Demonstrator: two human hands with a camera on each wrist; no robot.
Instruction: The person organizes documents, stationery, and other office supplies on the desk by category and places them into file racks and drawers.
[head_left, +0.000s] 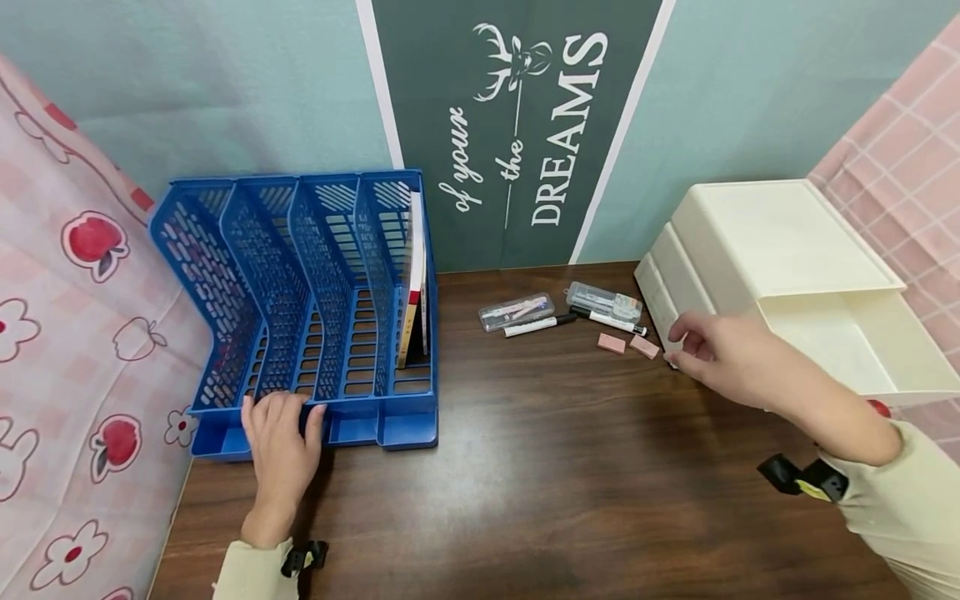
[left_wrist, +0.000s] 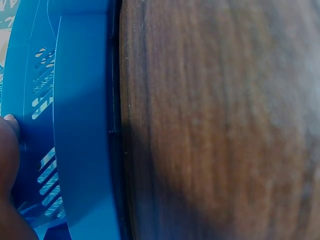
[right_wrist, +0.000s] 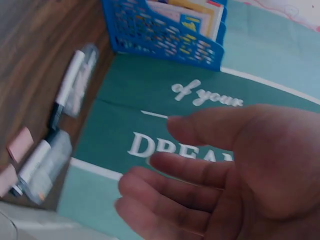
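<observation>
In the head view, my left hand [head_left: 281,446] is at the front of a blue file rack [head_left: 322,317], fingers over its low front wall and thumb on the near side. The left wrist view shows part of that hand against the blue plastic [left_wrist: 82,125]. My right hand [head_left: 731,354] hovers beside a white drawer unit [head_left: 780,229], fingers loosely bent. The right wrist view shows nothing in its palm [right_wrist: 210,185]. Nearest to its fingertips are two pink erasers, the closer eraser [head_left: 644,347] and the farther eraser [head_left: 611,342].
Two clear cases, a left case [head_left: 513,312] and a right case [head_left: 592,297], lie near the wall. A left marker [head_left: 538,325] and a right marker [head_left: 615,322] lie before them. Thin books [head_left: 413,283] stand in the rack's right slot. A white drawer [head_left: 847,342] is pulled out.
</observation>
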